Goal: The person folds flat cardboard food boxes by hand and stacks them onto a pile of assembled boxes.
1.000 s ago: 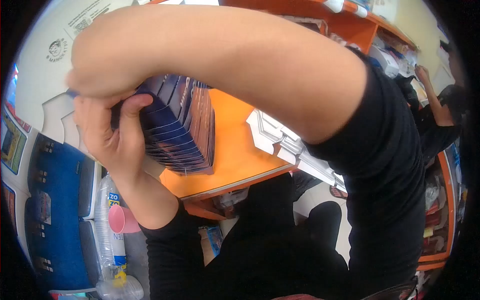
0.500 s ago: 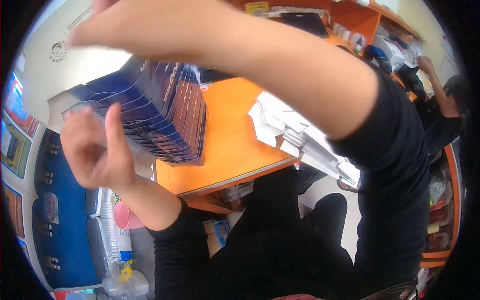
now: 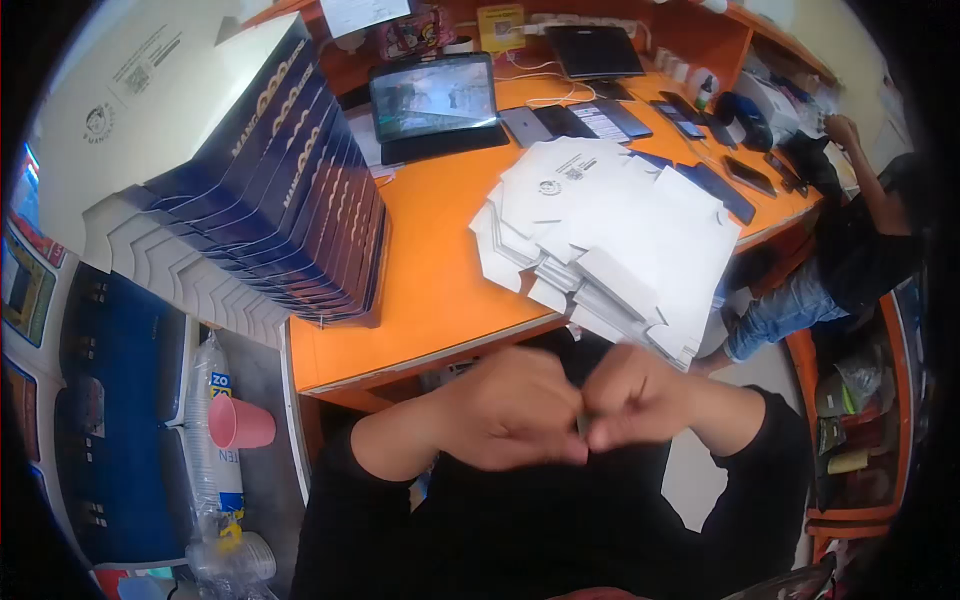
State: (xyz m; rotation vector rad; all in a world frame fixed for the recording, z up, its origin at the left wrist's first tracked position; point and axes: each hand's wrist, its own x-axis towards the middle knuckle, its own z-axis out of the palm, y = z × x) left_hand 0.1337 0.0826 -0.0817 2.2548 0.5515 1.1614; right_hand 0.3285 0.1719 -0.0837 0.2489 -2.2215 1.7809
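Observation:
My left hand and my right hand meet in front of my body, below the table's front edge. Both are curled into loose fists, knuckles and thumbs close together, slightly blurred. I see no object in either. Just beyond them lies a loose pile of flat white cardboard pieces, one printed with a round logo, overhanging the table edge. To the left rises a tall stack of folded dark blue boxes with MANGO lettering and white lids or flaps.
The orange table also bears a tablet on a stand, several phones and a black screen. Left of it are a pink cup and sleeved plastic cups. Another person is at the right.
My right hand has come down from the top of the box stack. My left hand, open beside the stack before, has moved right and closed. Both now meet before my body.

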